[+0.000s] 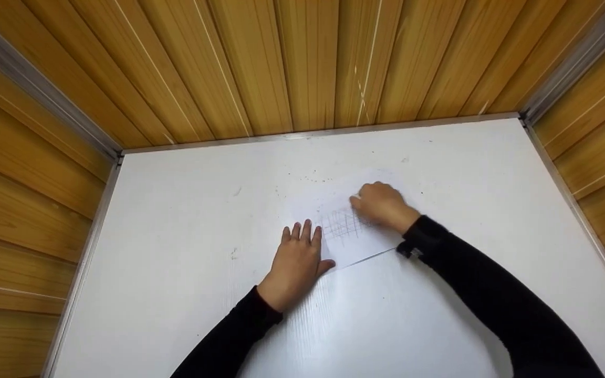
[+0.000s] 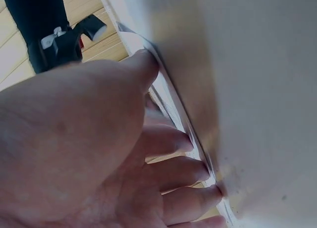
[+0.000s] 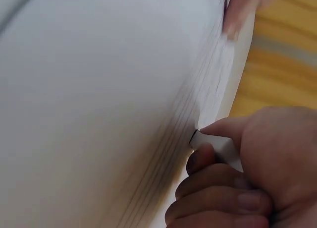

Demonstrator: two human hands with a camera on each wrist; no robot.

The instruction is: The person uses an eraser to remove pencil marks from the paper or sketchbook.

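Observation:
A white sheet of paper (image 1: 360, 250) lies slightly turned on the white table, with crossing pencil lines (image 1: 342, 224) over its upper part. My left hand (image 1: 294, 262) rests flat at the sheet's left edge, fingers straight and thumb spread over the lower left corner. Over the lined area, my right hand (image 1: 381, 205) grips a white eraser (image 3: 225, 149) between thumb and curled fingers. Its darkened end meets the lined paper in the right wrist view. The head view hides the eraser behind the right hand, which also covers part of the lines.
Small dark crumbs (image 1: 314, 179) dot the white tabletop (image 1: 187, 252) beyond the sheet. Wood-patterned panels (image 1: 308, 68) rise behind the table and at both sides, with metal strips (image 1: 292, 135) along the edges. A dark strap (image 1: 420, 242) sits on the right wrist.

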